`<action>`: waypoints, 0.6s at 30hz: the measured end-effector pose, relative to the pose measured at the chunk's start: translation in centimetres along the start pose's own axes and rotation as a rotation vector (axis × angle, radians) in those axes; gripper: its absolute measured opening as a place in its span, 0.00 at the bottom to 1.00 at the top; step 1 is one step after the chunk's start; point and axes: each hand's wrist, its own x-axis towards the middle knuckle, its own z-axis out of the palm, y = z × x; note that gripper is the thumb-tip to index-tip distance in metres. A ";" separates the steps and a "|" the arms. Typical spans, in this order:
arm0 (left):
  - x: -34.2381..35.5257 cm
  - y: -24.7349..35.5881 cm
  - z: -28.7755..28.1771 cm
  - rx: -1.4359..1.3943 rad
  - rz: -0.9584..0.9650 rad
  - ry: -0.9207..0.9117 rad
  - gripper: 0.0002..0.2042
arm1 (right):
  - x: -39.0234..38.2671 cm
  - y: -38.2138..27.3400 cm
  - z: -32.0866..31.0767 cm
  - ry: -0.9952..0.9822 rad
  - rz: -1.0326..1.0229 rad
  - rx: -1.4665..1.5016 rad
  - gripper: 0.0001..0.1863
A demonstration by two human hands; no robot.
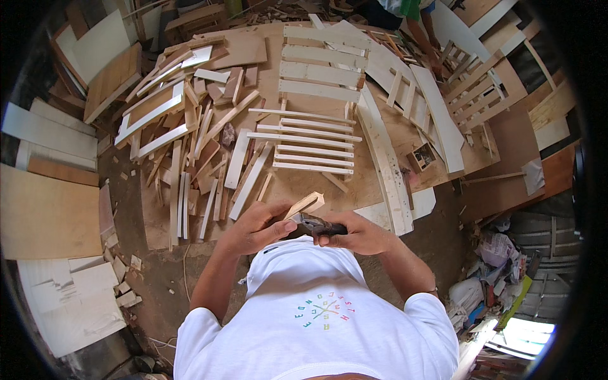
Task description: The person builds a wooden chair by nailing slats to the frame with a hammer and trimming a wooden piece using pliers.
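Observation:
Close in front of my body, my left hand [256, 227] is closed around a short piece of pale wood [309, 204], its far end pointing away from me. My right hand [356, 233] grips a pair of dark pliers [322, 227]. Their jaws meet the near part of the wood, beside my left fingers; whether they clamp anything there is too small to tell. Beyond my hands, a row of white-edged slats [313, 150] lies on a large brown board [266, 183].
Loose wood strips [209, 133] pile up at the left. A slatted wooden panel [323, 69] lies farther back, with a long pale plank [383, 171] to its right. A small box [421, 157] sits beyond that plank. Another person's arm [423, 31] reaches in at the far right.

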 end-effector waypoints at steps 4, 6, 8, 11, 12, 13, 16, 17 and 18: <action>0.3 0.2 0.7 0.294 0.069 0.092 0.20 | 0.0 -0.5 0.4 -0.210 0.209 0.319 0.11; -0.1 0.5 0.2 0.351 -0.090 0.023 0.20 | -0.2 0.3 0.9 -0.261 0.315 0.570 0.12; -0.6 0.0 1.0 0.361 -0.028 0.047 0.21 | 0.0 0.0 1.3 -0.252 0.108 0.211 0.14; -1.4 -1.3 1.7 0.400 0.045 0.089 0.21 | 0.0 0.0 1.9 -0.227 0.026 -0.029 0.15; -1.4 -1.7 1.9 0.418 0.069 0.099 0.21 | -0.1 0.3 2.0 -0.216 0.007 -0.045 0.14; -1.5 -1.9 2.1 0.432 0.047 0.097 0.21 | -0.1 0.6 2.1 -0.205 -0.012 -0.061 0.13; -1.4 -2.7 2.1 0.429 0.006 0.084 0.21 | -0.2 0.9 1.9 -0.166 0.022 -0.153 0.13; -1.4 -3.3 2.0 0.396 0.007 0.075 0.20 | -0.1 1.0 1.9 -0.165 0.015 -0.160 0.13; -1.2 -3.7 2.0 0.365 0.010 0.064 0.20 | -0.1 1.1 1.9 -0.163 0.007 -0.168 0.12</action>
